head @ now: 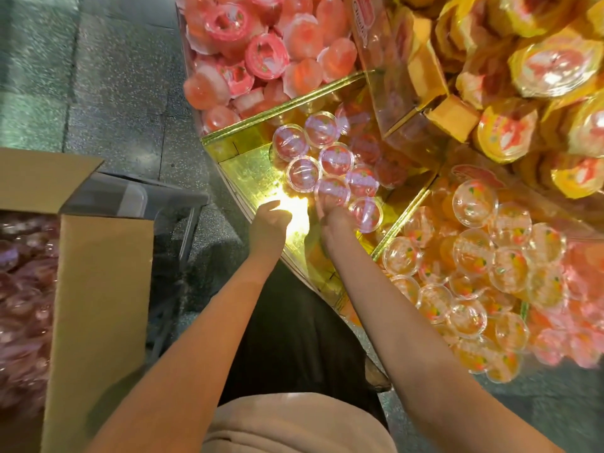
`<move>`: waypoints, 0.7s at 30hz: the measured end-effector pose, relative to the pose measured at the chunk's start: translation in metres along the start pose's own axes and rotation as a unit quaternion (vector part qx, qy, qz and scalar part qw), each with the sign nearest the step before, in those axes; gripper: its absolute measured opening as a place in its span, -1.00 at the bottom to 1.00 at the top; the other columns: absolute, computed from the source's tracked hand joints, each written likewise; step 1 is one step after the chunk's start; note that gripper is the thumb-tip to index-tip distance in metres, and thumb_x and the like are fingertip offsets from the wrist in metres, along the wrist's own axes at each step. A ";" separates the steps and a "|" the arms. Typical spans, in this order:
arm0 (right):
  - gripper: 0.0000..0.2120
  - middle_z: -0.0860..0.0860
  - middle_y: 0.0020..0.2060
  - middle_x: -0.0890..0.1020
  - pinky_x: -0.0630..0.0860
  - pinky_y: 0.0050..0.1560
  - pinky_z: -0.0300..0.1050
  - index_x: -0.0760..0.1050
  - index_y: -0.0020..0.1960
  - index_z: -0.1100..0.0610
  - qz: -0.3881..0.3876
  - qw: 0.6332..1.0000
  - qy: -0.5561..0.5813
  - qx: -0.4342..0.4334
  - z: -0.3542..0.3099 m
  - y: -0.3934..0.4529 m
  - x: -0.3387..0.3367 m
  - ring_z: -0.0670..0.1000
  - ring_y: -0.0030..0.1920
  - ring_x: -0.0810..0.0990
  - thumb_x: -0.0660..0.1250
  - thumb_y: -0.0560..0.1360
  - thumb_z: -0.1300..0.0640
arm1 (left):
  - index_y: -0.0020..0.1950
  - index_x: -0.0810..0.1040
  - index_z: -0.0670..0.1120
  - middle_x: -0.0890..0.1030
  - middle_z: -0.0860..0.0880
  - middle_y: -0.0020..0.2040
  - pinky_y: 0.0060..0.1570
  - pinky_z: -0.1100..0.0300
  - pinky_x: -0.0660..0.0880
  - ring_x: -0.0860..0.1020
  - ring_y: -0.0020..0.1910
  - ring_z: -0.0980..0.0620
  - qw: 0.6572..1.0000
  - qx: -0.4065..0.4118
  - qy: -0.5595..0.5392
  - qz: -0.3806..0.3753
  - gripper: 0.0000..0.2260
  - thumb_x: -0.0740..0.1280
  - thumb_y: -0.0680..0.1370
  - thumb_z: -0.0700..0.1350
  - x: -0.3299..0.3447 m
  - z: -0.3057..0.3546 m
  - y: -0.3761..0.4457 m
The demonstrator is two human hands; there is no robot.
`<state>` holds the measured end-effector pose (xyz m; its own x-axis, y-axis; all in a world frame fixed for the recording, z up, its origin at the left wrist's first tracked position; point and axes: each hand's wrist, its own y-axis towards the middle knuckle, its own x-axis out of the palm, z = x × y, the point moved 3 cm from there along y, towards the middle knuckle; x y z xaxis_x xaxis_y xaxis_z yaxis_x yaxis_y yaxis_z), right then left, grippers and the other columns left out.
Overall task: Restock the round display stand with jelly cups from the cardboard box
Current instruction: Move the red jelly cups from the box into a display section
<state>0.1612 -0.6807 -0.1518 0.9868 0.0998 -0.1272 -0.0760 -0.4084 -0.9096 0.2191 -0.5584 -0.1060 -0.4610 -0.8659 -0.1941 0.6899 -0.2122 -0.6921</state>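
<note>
Head view: cardboard box (98, 289) at lower left, flaps open, dim pinkish jelly cups (23, 289) inside. Round display stand (242, 165) ahead, gold-walled, split into wedge compartments. Middle wedge partly filled: cluster of red jelly cups (327, 168) with clear lids, packed toward the far side, bare gold floor nearer. Left hand (269, 220) over the wedge's near edge, fingers curled, washed out by glare; whether anything sits inside, cannot tell. Right hand (336, 220) reaching in, fingertips at the nearest red cups, touching or pinching impossible to judge through blur. Pink cups (261, 50) heaped in the far wedge, orange cups (474, 256) in the right wedge, yellow-wrapped cups (539, 76) on the tier above.
</note>
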 end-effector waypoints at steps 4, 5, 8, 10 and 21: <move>-0.93 -0.09 -0.20 0.53 0.54 -0.06 -0.29 0.50 -0.07 0.11 -0.026 0.997 0.044 0.052 0.013 0.004 0.008 0.00 -0.07 0.53 0.27 0.56 0.23 | -0.17 0.48 0.11 0.59 -0.16 0.19 0.15 -0.01 0.51 0.61 0.07 -0.09 1.000 -0.002 -0.006 -0.023 -0.89 0.35 0.38 -0.10 -0.002 -0.001 0.001; -0.99 -0.02 -0.17 0.61 0.60 0.02 -0.12 0.50 -0.05 0.14 -0.040 0.997 0.056 0.036 0.012 -0.003 0.010 0.05 -0.08 0.61 0.33 0.53 0.22 | -0.11 0.51 0.05 0.59 -0.20 0.17 0.14 -0.02 0.52 0.61 0.08 -0.10 0.999 -0.009 -0.030 -0.033 -0.87 0.37 0.43 -0.17 -0.003 -0.004 0.004; -0.80 0.08 -0.29 0.59 0.63 -0.22 -0.03 0.45 -0.12 0.22 -0.018 0.999 -0.021 0.042 0.015 -0.010 0.011 0.06 -0.30 0.65 0.42 0.49 0.13 | 0.10 0.49 -0.15 0.62 -0.15 -0.03 -0.06 0.16 0.58 0.65 -0.13 0.06 0.994 -0.011 -0.081 -0.068 -0.83 0.27 0.56 -0.35 -0.010 -0.008 0.005; -0.77 0.06 -0.38 0.49 0.48 -0.55 -0.23 0.45 -0.14 0.22 -0.051 0.992 -0.085 0.078 0.020 -0.013 0.009 0.00 -0.59 0.51 0.33 0.54 0.06 | 0.11 0.48 -0.14 0.60 -0.11 -0.05 -0.09 0.17 0.53 0.61 -0.18 0.07 0.994 -0.023 -0.085 -0.072 -0.85 0.24 0.59 -0.33 -0.016 -0.004 0.001; -0.83 0.03 -0.44 0.39 0.08 -0.68 -0.34 0.32 -0.16 0.13 -0.240 0.959 -0.151 0.001 0.053 -0.116 0.051 -0.12 -0.69 0.27 0.09 0.60 0.24 | 0.21 0.53 -0.21 0.59 -0.11 -0.01 -0.37 0.45 0.41 0.54 -0.22 0.14 0.999 0.014 0.020 -0.030 -0.80 0.27 0.59 -0.24 -0.131 -0.018 -0.039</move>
<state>0.2132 -0.5800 -0.0735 0.8218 0.5344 0.1975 0.3756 -0.2476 -0.8931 0.2424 -0.4288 -0.0667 -0.5237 -0.8327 -0.1797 0.6749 -0.2768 -0.6841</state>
